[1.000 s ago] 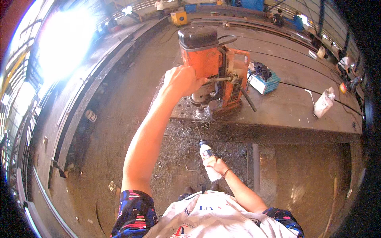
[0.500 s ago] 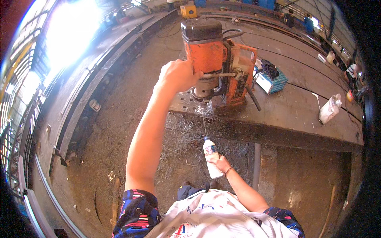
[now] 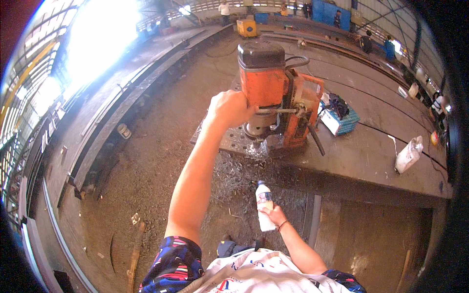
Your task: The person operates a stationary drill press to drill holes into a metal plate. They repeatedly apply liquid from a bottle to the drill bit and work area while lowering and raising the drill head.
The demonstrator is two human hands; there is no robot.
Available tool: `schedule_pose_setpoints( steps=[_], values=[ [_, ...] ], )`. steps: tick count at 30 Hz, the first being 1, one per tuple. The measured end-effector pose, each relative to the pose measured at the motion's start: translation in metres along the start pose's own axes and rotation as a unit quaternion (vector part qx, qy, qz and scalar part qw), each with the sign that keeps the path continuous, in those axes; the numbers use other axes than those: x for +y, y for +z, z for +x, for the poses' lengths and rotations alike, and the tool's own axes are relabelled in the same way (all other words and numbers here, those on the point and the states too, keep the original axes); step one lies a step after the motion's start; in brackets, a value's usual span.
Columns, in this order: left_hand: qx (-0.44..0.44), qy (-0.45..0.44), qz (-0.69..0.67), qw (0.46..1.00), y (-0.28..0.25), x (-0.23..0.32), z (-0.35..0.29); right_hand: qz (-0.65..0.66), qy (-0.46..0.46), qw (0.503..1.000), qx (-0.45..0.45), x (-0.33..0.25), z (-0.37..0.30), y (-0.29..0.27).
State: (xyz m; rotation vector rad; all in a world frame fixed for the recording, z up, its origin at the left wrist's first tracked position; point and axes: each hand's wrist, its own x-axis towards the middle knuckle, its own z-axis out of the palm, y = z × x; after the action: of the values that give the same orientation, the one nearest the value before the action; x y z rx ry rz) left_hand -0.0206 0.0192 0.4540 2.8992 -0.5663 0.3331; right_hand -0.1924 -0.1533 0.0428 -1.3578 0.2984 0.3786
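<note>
An orange magnetic drill (image 3: 264, 85) with a black cap stands upright on the edge of a steel table. My left hand (image 3: 232, 110) is closed round the end of its feed handle (image 3: 278, 111), at the left side of the motor. Below the chuck (image 3: 259, 129), the cutter meets a steel plate with rows of holes (image 3: 234, 140), and the spot there looks wet and shiny. My right hand (image 3: 274, 216) grips a plastic bottle of whitish liquid (image 3: 264, 207), held upright below the table edge with its dark cap towards the drill.
A blue and white box (image 3: 342, 122) with a dark cloth on top sits right of the drill. Farther right stands a whitish plastic container (image 3: 409, 155). Metal shavings (image 3: 234, 171) litter the area below the plate. A yellow box (image 3: 246, 28) and several people are in the background.
A thin stream ran from the bottle towards the cutter before; now none shows. The view has tilted up, so the drill and hands appear lower. Both hands keep their grips.
</note>
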Motion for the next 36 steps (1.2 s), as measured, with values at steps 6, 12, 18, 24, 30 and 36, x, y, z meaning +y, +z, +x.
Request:
schedule_pose_setpoints(
  steps=[6,12,18,24,30,36],
  values=[
    [0.0,-0.004,0.009,1.0,0.0,-0.001,0.0,0.001,0.064,0.998,-0.009,0.004,0.003,-0.005],
    [-0.003,0.004,0.004,1.0,0.0,0.004,-0.003,-0.033,0.015,0.999,-0.001,0.006,-0.003,-0.005],
    [0.012,-0.003,0.006,1.0,0.0,0.003,-0.001,-0.14,-0.058,0.988,0.035,0.021,0.005,-0.007],
    [-0.002,-0.013,-0.002,1.0,-0.003,0.005,-0.003,-0.064,0.011,0.998,0.025,-0.003,-0.012,0.001],
    [0.013,-0.011,0.006,1.0,0.003,-0.005,-0.001,-0.011,-0.013,1.0,0.022,0.011,-0.007,0.0],
    [-0.002,-0.006,0.003,1.0,0.004,-0.006,-0.003,0.006,0.027,1.0,-0.012,0.021,0.001,-0.005]
  ],
)
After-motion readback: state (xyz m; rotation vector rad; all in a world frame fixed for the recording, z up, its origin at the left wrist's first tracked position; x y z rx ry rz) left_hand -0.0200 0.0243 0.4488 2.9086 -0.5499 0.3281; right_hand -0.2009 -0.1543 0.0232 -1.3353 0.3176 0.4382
